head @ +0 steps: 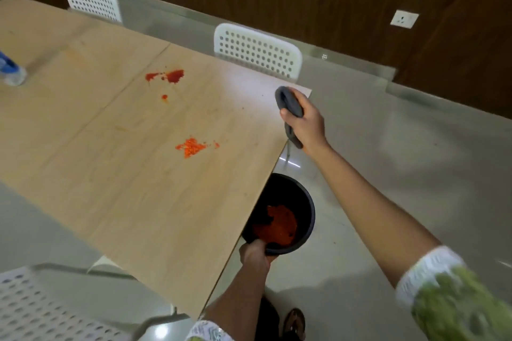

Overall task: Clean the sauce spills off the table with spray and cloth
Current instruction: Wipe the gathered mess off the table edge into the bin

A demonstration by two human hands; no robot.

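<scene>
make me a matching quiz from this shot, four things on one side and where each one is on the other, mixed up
Things:
1. grey cloth
2. black round bin
3. clear bottle with blue label
4. orange sauce spill

Places:
A. far left of the wooden table
B. gripped in the right hand
C. middle of the tabletop
D. held by the left hand below the table edge

Pairs: 1-B, 2-D, 3-A, 4-C

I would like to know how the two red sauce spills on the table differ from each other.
The far spill is darker red and smooth, with small drops beside it; the near spill is brighter orange-red and grainy. The far spill lies further from the table edge and the bin. Both are still unwiped.
</scene>
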